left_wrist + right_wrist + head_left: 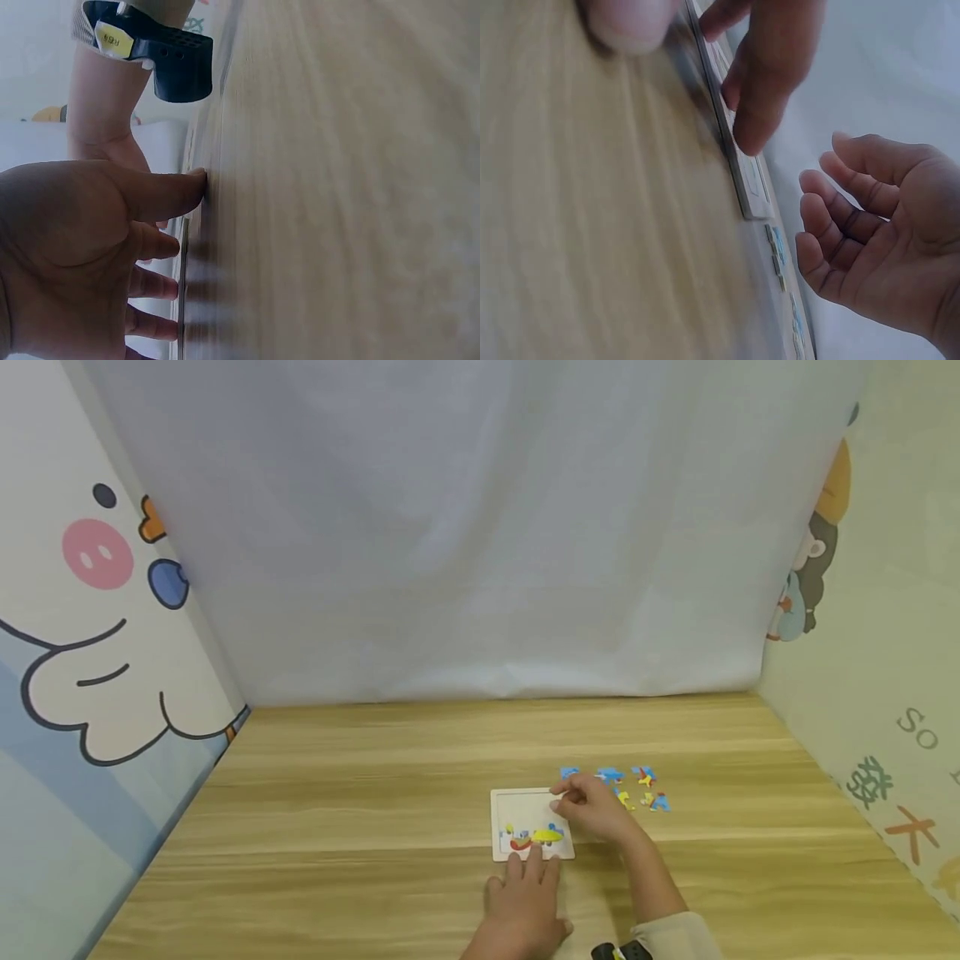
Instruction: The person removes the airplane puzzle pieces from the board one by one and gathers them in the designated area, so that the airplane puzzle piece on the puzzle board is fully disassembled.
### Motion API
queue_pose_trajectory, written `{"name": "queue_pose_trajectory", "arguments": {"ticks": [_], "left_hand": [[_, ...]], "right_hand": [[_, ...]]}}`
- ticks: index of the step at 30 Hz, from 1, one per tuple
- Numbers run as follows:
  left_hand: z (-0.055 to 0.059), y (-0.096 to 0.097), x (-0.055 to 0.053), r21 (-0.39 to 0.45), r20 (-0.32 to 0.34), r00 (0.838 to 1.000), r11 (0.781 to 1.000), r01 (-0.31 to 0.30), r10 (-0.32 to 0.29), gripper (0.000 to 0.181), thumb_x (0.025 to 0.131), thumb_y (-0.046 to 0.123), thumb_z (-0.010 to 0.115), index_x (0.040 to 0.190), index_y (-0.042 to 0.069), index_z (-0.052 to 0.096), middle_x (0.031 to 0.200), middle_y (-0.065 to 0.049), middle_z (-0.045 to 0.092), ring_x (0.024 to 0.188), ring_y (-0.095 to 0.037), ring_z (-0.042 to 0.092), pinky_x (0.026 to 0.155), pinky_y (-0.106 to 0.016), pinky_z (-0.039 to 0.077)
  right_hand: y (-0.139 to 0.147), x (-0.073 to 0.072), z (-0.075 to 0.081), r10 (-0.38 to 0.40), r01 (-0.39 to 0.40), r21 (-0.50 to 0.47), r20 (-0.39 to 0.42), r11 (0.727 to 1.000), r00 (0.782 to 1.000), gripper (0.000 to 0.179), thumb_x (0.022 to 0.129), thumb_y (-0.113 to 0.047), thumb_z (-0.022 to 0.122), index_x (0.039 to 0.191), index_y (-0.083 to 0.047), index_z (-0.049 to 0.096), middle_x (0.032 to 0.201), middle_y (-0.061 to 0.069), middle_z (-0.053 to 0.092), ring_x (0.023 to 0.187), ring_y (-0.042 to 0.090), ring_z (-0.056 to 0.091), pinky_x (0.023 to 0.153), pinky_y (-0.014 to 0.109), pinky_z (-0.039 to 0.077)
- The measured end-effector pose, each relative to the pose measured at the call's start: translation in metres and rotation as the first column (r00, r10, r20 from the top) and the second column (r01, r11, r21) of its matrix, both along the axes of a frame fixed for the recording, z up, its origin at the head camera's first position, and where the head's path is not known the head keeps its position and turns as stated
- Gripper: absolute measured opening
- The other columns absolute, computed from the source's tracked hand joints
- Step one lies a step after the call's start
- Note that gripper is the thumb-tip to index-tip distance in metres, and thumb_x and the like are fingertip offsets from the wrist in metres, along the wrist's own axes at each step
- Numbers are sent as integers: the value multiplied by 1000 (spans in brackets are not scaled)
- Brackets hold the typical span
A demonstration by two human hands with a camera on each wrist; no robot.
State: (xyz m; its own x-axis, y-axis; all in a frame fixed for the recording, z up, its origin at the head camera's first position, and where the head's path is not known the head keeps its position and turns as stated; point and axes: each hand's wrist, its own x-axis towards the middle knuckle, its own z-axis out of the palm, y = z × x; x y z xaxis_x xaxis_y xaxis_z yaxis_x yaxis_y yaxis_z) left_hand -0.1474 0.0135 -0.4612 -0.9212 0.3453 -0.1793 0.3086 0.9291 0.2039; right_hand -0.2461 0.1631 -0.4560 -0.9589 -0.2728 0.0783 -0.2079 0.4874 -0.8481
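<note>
A square wooden puzzle board (522, 807) with a pale rim lies on the table, a few coloured pieces (548, 836) set along its near side. My left hand (525, 893) rests straight fingers on the board's near edge, thumb spread to the side; in the left wrist view those fingertips (159, 288) lie at the edge. Over the board's far right corner hovers my right hand (596, 810), thumb and index apart. In the right wrist view the right hand (889, 232) has loosely bent fingers, with nothing visible between them.
Several loose puzzle pieces (643, 775) lie right of the board, some partly hidden by the right hand. The wood-grain table (337, 827) meets a grey curtain (465, 568) at the back, with printed panels on both sides. A black wrist camera (621, 951) sits at the right cuff.
</note>
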Motion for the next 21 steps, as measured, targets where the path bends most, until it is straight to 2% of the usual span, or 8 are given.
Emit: {"name": "queue_pose_trajectory", "arguments": {"ticks": [9, 16, 21], "left_hand": [[3, 4, 0, -93, -29, 999, 996, 14, -17, 73, 79, 51, 66, 139, 16, 43, 143, -10, 33, 125, -36, 33, 84, -55, 41], [3, 5, 2, -111, -55, 998, 994, 14, -20, 73, 79, 52, 65, 138, 16, 44, 140, -8, 34, 121, -35, 36, 80, -54, 43], [4, 5, 2, -112, -57, 998, 994, 6, -13, 74, 78, 53, 65, 139, 17, 43, 142, -8, 34, 123, -35, 36, 81, -55, 42]], "right_hand": [[-12, -8, -3, 44, -43, 55, -24, 998, 999, 19, 85, -11, 64, 100, 1, 64, 82, 2, 61, 76, 16, 56, 66, 31, 48], [-17, -11, -6, 151, -151, -8, 12, 989, 988, 18, 87, -6, 60, 102, 3, 65, 88, 4, 62, 81, 18, 55, 70, 32, 47], [-21, -14, -9, 197, -195, -41, 62, 980, 978, 17, 88, -7, 61, 102, -1, 66, 89, 3, 59, 82, 18, 53, 69, 31, 46]]}}
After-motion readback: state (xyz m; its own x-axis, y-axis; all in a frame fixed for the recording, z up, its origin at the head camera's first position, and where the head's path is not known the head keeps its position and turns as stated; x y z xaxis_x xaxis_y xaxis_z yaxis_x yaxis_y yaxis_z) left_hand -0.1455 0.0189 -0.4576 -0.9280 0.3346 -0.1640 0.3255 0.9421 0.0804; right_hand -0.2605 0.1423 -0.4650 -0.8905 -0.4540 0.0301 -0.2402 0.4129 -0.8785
